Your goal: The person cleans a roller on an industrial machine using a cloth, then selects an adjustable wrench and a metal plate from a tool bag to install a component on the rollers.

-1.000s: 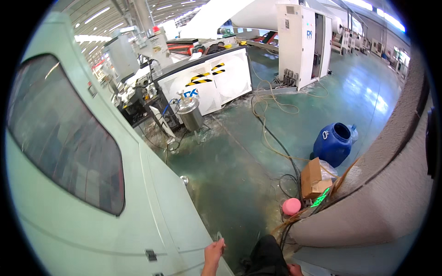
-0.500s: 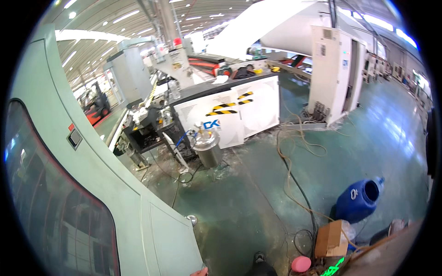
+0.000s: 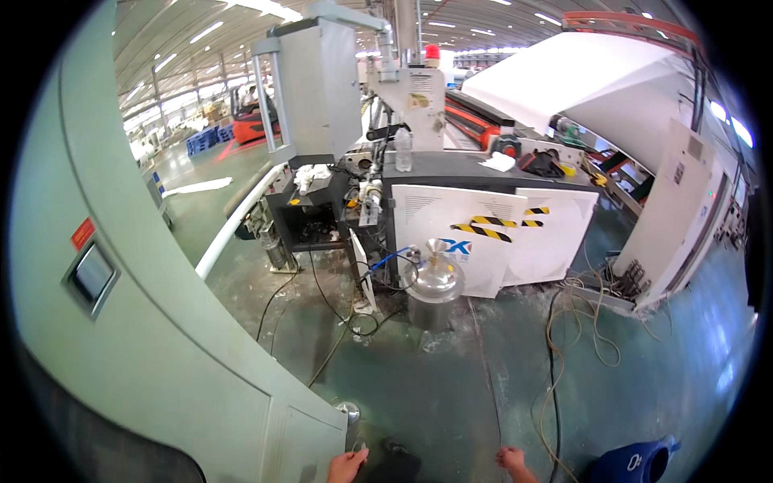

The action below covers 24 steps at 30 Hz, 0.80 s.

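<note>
Our left hand (image 3: 348, 465) beside green machine panel (image 3: 201, 354); right hand (image 3: 512, 460) over floor (image 3: 451, 394); finger positions indiscernible

Green floor (image 3: 451, 394) bears steel canister (image 3: 432, 288), cables (image 3: 564, 354), perhaps dust.

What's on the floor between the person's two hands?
In the head view, a dark shoe sits between the left hand and the right hand, nearer the left; the rest of the gap is bare green floor.
</note>
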Tool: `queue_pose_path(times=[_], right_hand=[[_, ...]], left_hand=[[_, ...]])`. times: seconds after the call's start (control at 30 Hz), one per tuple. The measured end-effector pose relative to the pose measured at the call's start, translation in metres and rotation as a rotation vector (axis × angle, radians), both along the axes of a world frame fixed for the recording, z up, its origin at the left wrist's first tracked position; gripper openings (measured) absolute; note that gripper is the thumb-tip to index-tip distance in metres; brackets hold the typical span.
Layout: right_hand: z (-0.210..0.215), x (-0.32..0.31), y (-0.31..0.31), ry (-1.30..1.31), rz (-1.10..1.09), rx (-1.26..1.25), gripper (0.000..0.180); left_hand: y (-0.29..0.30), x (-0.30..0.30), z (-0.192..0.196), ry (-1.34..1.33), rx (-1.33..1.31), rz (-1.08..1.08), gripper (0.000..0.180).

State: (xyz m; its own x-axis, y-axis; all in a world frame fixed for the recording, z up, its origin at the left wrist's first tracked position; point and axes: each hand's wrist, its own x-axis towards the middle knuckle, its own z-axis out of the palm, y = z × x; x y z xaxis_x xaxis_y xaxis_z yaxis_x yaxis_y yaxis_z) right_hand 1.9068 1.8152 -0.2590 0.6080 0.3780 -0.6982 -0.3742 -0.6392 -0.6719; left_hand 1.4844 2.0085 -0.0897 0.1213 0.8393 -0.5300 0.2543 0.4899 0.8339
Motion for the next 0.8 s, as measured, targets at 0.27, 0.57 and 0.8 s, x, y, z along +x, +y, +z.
queue_pose_path(times=[0.27, 0.57, 0.8], right_hand=[[-0.039, -0.026, 0.143, -0.049, 0.692, -0.255, 0.042], [-0.01, -0.051, 0.373, 0.091, 0.84, -0.28, 0.025], [-0.056, 0.061, 0.602, 0.319, 0.679, -0.296, 0.02]], left_hand=[[0.218, 0.063, 0.096, 0.136, 0.181, -0.329, 0.045], [0.386, 0.043, 0.059, 0.024, 0.146, -0.024, 0.043], [0.507, 0.028, 0.058, -0.05, 0.103, 0.394, 0.046]])
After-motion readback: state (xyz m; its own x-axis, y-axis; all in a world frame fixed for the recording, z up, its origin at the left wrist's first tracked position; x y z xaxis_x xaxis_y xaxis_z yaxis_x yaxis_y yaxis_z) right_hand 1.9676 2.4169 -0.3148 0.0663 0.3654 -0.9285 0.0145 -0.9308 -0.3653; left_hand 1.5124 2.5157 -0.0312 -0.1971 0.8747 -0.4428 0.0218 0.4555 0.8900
